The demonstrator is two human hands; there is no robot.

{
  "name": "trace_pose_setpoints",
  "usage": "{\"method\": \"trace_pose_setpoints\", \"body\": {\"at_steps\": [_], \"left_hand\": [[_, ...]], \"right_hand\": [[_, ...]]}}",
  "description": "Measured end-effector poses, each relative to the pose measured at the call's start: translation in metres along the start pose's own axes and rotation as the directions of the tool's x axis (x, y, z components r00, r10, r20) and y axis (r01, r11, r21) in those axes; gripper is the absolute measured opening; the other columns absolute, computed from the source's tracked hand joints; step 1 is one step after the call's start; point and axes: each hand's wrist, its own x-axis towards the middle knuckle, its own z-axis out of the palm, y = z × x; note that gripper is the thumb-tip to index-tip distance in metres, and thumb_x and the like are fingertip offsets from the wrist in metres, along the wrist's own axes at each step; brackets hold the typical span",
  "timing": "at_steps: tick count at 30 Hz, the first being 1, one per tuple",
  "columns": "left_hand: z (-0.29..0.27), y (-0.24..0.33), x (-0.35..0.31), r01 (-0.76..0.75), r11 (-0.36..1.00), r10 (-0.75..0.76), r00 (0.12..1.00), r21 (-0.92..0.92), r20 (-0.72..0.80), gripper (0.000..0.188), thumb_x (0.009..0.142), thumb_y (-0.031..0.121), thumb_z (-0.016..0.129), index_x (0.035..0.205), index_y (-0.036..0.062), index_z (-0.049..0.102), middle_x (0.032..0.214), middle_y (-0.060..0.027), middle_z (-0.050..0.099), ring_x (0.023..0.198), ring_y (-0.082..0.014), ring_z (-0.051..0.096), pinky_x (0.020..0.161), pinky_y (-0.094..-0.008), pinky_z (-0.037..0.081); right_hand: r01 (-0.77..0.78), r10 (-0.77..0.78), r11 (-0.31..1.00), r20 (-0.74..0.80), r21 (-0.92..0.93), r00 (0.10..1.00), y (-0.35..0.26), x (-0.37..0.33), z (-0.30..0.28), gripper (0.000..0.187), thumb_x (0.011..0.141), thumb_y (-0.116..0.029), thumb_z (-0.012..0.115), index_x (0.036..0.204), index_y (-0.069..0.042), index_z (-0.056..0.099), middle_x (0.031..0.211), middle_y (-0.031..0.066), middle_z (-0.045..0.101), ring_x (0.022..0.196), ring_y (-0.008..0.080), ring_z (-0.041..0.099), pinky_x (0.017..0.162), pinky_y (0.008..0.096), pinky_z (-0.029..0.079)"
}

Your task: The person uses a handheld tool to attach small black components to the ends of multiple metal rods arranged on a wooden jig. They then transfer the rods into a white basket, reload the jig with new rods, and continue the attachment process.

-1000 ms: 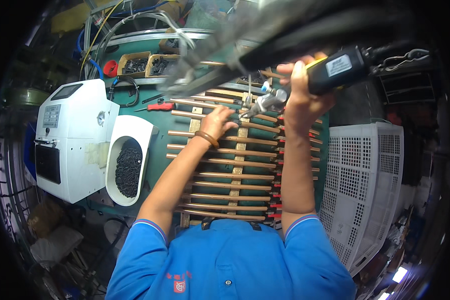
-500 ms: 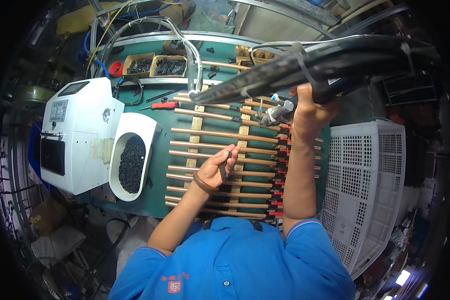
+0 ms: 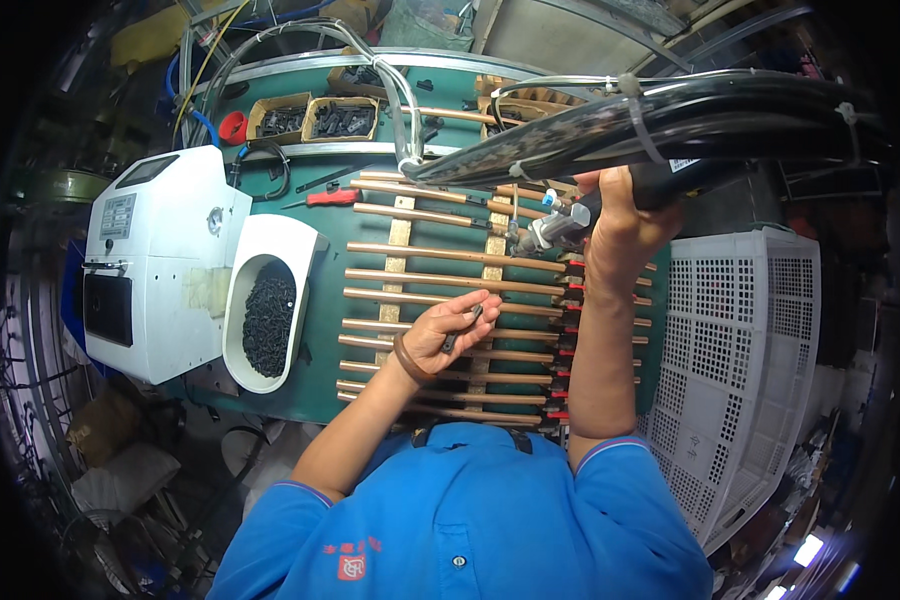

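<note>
My right hand (image 3: 630,225) grips a black handheld screwdriver (image 3: 660,180) with a silver nozzle (image 3: 550,230) pointing left over the upper copper-coloured rods (image 3: 450,252). Thick black cables run to the driver and hide part of its body. My left hand (image 3: 440,335) is palm up above the middle rods, its thumb pressing a small dark part (image 3: 462,328) against the fingers. The part's exact kind is hard to make out. The rods lie side by side across two wooden strips (image 3: 398,238). Black and red fittings (image 3: 560,385) sit near their right ends.
Left of the rods stands a white machine (image 3: 155,260) with a white hopper (image 3: 310,240) holding black screws (image 3: 267,320). A red-handled screwdriver (image 3: 330,198) lies beyond. Boxes of black parts (image 3: 340,118) stand at the back. A white plastic crate (image 3: 705,380) is at the right.
My left hand has shifted slightly right, and its fingers have opened out around the small dark part. My right hand keeps hold of the driver, which has barely moved.
</note>
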Motion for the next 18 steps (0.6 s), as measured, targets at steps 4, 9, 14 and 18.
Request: {"method": "trace_pose_setpoints", "body": {"at_steps": [4,9,14,18], "left_hand": [[0.011,0.011,-0.007,0.000,0.997,0.005,0.998,-0.076,0.058,0.045,0.096,0.002,0.044,0.138,-0.0061,0.029,0.138,-0.0234,0.040,0.107,-0.0220,0.060,0.082,-0.0260,0.057],[0.000,0.015,-0.008,0.012,0.990,0.000,0.997,-0.142,0.082,0.054,0.098,0.012,0.045,0.146,0.0064,0.021,0.138,-0.0182,0.041,0.091,-0.0125,0.060,0.071,-0.0215,0.057],[0.002,0.005,-0.023,0.132,0.983,-0.149,0.979,0.126,0.141,0.049,0.098,0.027,0.049,0.140,0.0080,0.034,0.122,-0.0139,0.056,0.058,0.0001,0.047,0.046,-0.0140,0.043],[-0.002,-0.051,-0.072,0.145,0.505,-0.465,0.876,0.851,0.127,0.040,0.091,0.026,0.062,0.124,0.0042,0.057,0.120,-0.0135,0.060,0.095,-0.0152,0.062,0.085,-0.0277,0.051]], "right_hand": [[0.041,-0.040,0.999,-0.016,0.015,0.999,-0.001,0.000,0.005,0.034,0.081,0.005,0.058,0.114,0.005,0.049,0.084,0.0084,0.063,0.064,0.0110,0.061,0.060,0.0238,0.055],[0.059,-0.058,0.998,-0.043,0.028,0.997,0.002,-0.001,0.008,0.028,0.080,0.004,0.059,0.107,0.005,0.052,0.081,0.0085,0.064,0.061,0.0110,0.061,0.059,0.0239,0.053],[0.102,-0.102,0.995,-0.005,0.003,0.995,0.011,-0.007,0.003,0.022,0.077,0.003,0.059,0.099,0.003,0.059,0.082,0.0085,0.064,0.069,0.0133,0.062,0.069,0.0255,0.052],[0.121,-0.124,0.990,0.040,0.066,0.991,0.019,-0.010,-0.002,0.030,0.078,0.004,0.060,0.108,0.002,0.061,0.101,0.0086,0.063,0.089,0.0139,0.061,0.085,0.0274,0.048]]}}
